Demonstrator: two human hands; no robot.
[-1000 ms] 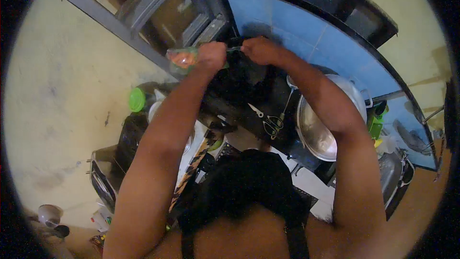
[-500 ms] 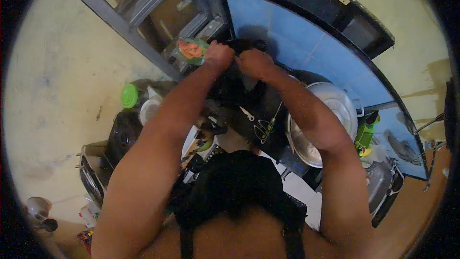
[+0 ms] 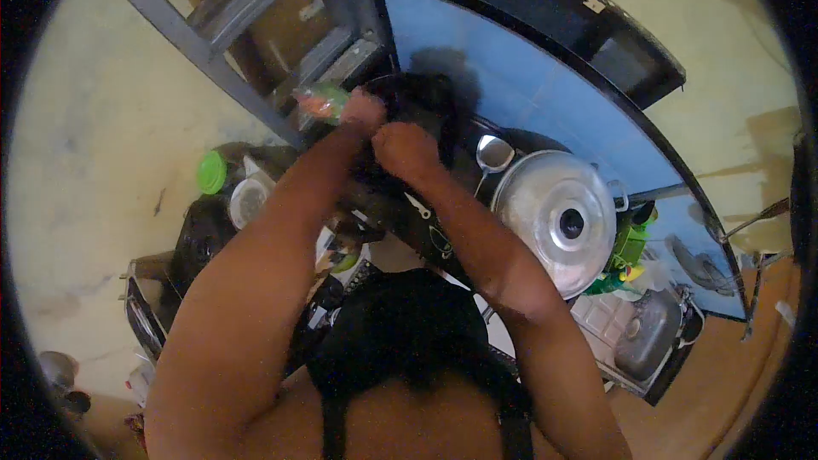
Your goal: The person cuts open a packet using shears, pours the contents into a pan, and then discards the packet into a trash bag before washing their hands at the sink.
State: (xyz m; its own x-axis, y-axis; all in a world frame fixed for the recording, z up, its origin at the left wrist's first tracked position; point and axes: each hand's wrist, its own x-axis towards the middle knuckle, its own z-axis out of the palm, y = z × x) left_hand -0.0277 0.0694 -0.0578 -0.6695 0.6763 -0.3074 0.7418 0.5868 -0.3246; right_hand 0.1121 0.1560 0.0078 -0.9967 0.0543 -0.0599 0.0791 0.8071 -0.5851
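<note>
Both my hands are close together over a dark pan or bag at the back of the counter. My left hand (image 3: 364,111) is closed beside a clear and green plastic packet (image 3: 324,104) with orange contents; it appears to grip the packet's edge. Just right of it and slightly nearer, my right hand (image 3: 407,152) is curled into a fist, and anything inside it is hidden. The dark object (image 3: 426,102) behind my hands is too dim to make out. Scissors (image 3: 440,241) lie partly hidden by my right forearm.
A large lidded metal pot (image 3: 554,221) stands right of my right forearm, with a metal turner (image 3: 494,153) behind it. A sink (image 3: 652,332) is farther right. At left are a green lid (image 3: 211,172), a white container (image 3: 250,199) and a black bag (image 3: 203,234).
Both hands have shifted left and slightly nearer, along with the packet. The view has moved, and the pot's lid and the turner now show more fully.
</note>
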